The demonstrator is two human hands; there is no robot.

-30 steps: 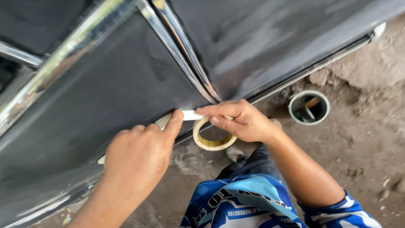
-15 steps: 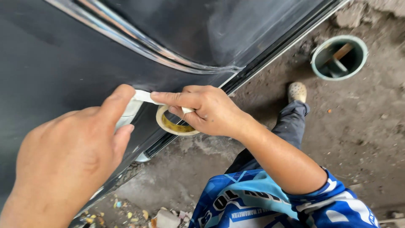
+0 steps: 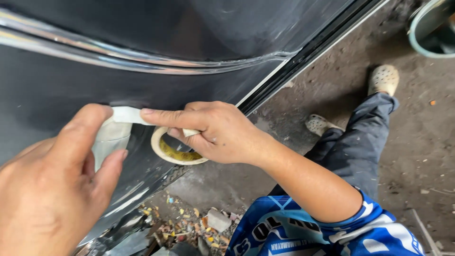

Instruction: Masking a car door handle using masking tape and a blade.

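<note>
Hands working together: left hand (image 3: 52, 189) now presses masking tape strip (image 3: 113, 130) onto black car panel (image 3: 199, 90); right hand (image 3: 213, 132) grips tape roll (image 3: 175, 154), strip pulled longer.

Our left hand (image 3: 52, 189) fills the near left, back toward us, thumb stretched up and forward with its pad pressed flat, fingers loosely curled below. Our right hand (image 3: 213, 132) sits just right of it, index finger extended straight leftward toward the left thumb, remaining fingers curled under in a grip. The right forearm runs bare, down and right to a blue sleeve.
</note>
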